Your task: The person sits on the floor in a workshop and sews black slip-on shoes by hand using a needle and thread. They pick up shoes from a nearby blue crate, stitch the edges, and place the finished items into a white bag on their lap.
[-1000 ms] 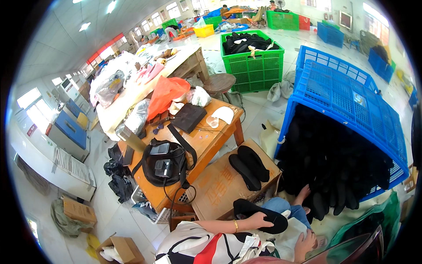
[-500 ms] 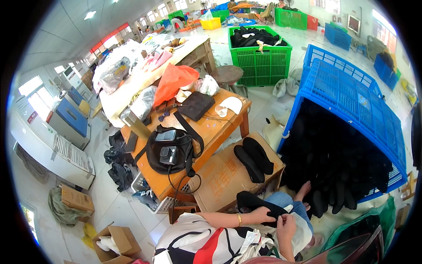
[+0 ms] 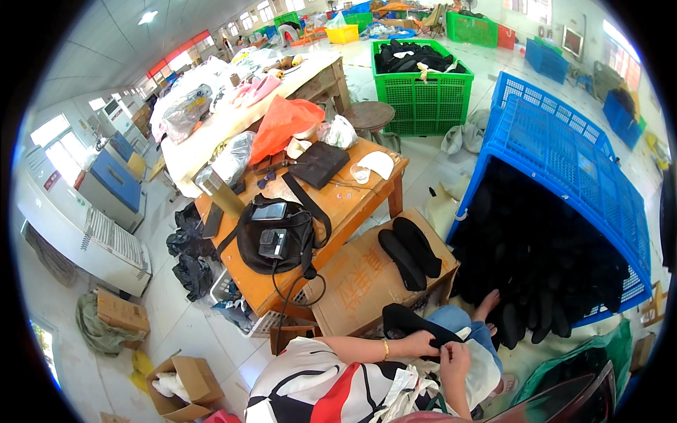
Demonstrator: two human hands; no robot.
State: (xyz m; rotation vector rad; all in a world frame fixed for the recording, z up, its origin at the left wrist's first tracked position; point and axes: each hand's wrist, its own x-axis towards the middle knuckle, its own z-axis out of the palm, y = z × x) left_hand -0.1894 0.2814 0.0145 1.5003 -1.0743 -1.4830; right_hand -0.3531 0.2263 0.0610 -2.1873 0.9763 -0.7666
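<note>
L hand point(image 3: 421, 343) & R hand point(image 3: 456, 361) close tog, both pinching edge of blk shoe-shaped piece point(image 3: 407, 321), its body just beyond L hand; blk pair point(image 3: 402, 261) on carton point(image 3: 345, 285) farther fwd

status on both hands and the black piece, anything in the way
Left hand gripping black piece. Right hand curled at its right end, pinch unclear. Nothing visibly blocking either hand.

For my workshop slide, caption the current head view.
Left hand and right hand hold a black fabric item near a tipped blue crate.
</note>
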